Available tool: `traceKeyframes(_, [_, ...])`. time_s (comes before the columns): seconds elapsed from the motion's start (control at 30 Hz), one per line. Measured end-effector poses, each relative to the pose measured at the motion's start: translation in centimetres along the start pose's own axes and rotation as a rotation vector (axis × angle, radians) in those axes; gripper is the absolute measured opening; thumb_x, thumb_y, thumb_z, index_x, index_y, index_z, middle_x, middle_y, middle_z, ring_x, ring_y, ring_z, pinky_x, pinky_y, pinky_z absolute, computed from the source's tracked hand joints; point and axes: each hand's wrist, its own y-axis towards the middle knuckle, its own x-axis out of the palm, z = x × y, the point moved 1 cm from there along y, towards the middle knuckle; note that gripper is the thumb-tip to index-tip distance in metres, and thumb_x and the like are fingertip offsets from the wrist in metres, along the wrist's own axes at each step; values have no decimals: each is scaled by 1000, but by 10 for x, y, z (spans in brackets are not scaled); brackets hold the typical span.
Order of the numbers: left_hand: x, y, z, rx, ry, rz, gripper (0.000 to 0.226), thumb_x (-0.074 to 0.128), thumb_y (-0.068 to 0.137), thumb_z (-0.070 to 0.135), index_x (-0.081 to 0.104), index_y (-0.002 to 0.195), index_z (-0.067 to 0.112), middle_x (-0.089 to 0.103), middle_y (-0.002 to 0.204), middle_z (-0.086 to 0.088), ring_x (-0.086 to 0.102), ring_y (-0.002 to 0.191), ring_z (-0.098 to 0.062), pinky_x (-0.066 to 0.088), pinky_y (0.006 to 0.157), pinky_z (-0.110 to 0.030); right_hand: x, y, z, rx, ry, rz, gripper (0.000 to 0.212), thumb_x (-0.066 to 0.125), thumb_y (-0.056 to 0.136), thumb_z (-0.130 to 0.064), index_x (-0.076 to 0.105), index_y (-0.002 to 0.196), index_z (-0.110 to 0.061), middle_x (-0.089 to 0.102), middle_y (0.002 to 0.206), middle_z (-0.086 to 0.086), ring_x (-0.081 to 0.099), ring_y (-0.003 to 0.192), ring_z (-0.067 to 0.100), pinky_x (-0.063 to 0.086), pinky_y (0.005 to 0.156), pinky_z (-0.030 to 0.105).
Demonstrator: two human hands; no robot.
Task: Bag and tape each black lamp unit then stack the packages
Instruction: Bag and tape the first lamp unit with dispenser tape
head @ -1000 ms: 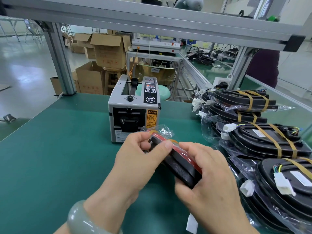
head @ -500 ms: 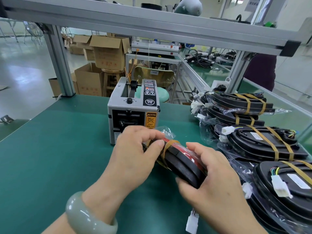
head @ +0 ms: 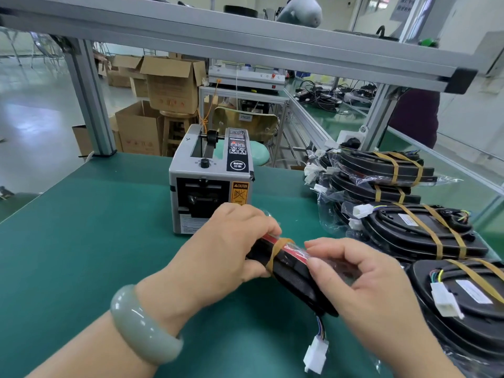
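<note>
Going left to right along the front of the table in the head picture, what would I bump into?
Green bracelet → left hand → black lamp unit → right hand → taped packages

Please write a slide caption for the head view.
Left hand and right hand hold a bagged lamp unit with one tape band, near the tape dispenser.

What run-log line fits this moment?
step: taping | left hand grips lamp unit | right hand pinches bag | tape band: one on | taped packages: stacked right
</note>
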Motion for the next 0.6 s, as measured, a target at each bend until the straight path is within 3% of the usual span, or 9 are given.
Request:
traceKeyframes(0.1, [1, 1, 4, 30, 26, -42, 45, 79, 71, 32, 61, 113, 28, 51, 114, 18, 39, 112, -12, 23, 100, -14, -1, 6, -4, -23, -146, -12, 17, 73, 78, -13, 69, 67, -26, 68, 82, -24, 63, 79, -2, 42, 71, 7])
traceKeyframes(0.27, [4, 0, 5, 49, 42, -68, 46, 77, 74, 32, 59, 116, 30, 51, 118, 17, 37, 115, -12, 25, 101, -16, 5, 16, 2, -5, -308, 24, 19, 56, 81, -38, 58, 67, -26, 62, 76, -23, 55, 71, 1, 40, 64, 17])
traceKeyframes(0.47, [7, -2, 2, 43, 13, -58, 49, 79, 71, 29, 60, 117, 30, 49, 117, 17, 34, 116, -11, 20, 100, -9, 11, 17, 7, 37, -232, 54, 18, 62, 85, -30, 59, 67, -26, 63, 73, -21, 56, 66, 2, 39, 59, 11])
traceKeyframes(0.53, [7, -2, 2, 40, 9, -49, 48, 79, 71, 29, 61, 116, 29, 49, 115, 18, 35, 115, -11, 21, 99, -10, 11, 14, 5, 49, -202, 33, 17, 63, 80, -43, 60, 71, -29, 64, 74, -20, 57, 65, 2, 40, 57, 12])
traceKeyframes(0.6, [8, -2, 2, 31, 6, -35, 48, 79, 71, 28, 61, 115, 29, 47, 113, 20, 34, 114, -12, 24, 98, -12, 13, 12, 4, 81, -226, -19, 32, 55, 66, -64, 58, 83, -37, 63, 79, -22, 57, 69, 2, 42, 59, 16])
